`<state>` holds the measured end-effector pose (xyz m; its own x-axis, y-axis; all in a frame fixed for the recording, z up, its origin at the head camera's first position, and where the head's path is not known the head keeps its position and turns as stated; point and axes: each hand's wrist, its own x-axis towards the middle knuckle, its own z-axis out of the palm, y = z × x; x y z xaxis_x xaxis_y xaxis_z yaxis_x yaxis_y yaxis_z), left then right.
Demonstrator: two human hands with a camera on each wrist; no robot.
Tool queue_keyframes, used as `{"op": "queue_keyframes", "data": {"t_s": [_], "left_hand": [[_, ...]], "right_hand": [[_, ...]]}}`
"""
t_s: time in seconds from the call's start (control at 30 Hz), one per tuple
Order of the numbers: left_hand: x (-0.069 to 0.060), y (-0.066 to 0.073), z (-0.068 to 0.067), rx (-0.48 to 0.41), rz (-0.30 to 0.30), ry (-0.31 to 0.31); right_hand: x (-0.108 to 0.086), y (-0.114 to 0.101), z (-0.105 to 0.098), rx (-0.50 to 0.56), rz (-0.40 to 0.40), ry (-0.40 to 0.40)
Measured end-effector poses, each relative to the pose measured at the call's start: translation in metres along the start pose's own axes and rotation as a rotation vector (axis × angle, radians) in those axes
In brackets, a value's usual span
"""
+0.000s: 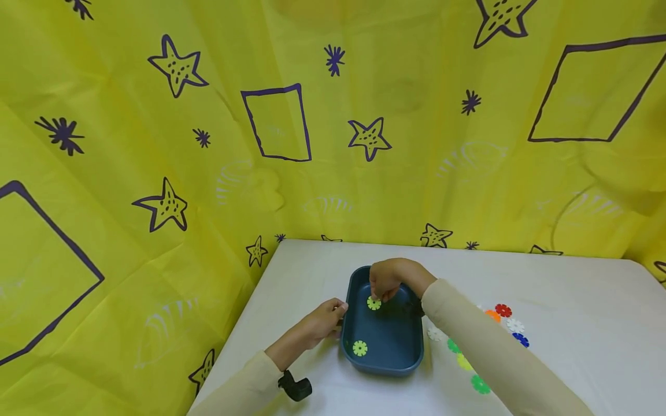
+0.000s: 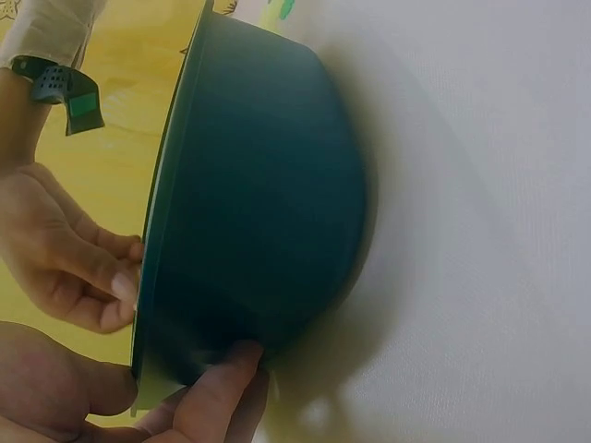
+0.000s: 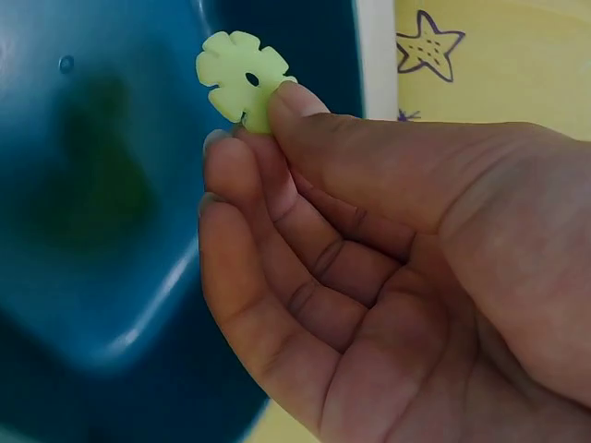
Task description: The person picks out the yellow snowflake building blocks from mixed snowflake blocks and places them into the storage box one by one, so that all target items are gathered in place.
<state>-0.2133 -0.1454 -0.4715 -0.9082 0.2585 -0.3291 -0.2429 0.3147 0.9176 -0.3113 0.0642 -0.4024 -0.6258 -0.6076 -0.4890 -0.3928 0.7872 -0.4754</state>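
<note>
A dark blue rectangular tub (image 1: 393,368) stands on the table. My left hand (image 1: 324,321) grips its left side; in the left wrist view the thumb (image 2: 106,388) is at the rim and the fingers lie against the outer wall. Over the tub's far part, my right hand (image 1: 387,278) pinches a light yellow-green notched disc (image 3: 242,74) with a small central hole, between thumb and fingertips. Another yellow-green disc (image 1: 359,348) lies inside the tub, in the near left corner.
Right of the tub, several loose notched discs lie on the white table (image 1: 583,323), among them a red disc (image 1: 503,310), a blue disc (image 1: 520,340) and a green disc (image 1: 480,384). My right sleeve (image 1: 489,341) hides part of them. A yellow patterned curtain (image 1: 406,190) hangs behind.
</note>
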Motion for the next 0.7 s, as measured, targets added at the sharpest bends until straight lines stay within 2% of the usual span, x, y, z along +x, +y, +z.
{"op": "queue_keyframes", "data": {"t_s": [0.33,0.53,0.7], "left_hand": [[0.001,-0.002,0.000,-0.013,0.000,-0.012],[0.002,-0.002,-0.001,-0.014,0.004,-0.009],[0.001,-0.002,-0.001,-0.016,0.008,-0.013]], "right_hand": [[0.017,-0.006,0.016,-0.003,0.043,-0.037],[0.026,-0.012,0.022,0.082,0.082,-0.059],[0.029,-0.017,0.027,0.112,0.103,-0.061]]}}
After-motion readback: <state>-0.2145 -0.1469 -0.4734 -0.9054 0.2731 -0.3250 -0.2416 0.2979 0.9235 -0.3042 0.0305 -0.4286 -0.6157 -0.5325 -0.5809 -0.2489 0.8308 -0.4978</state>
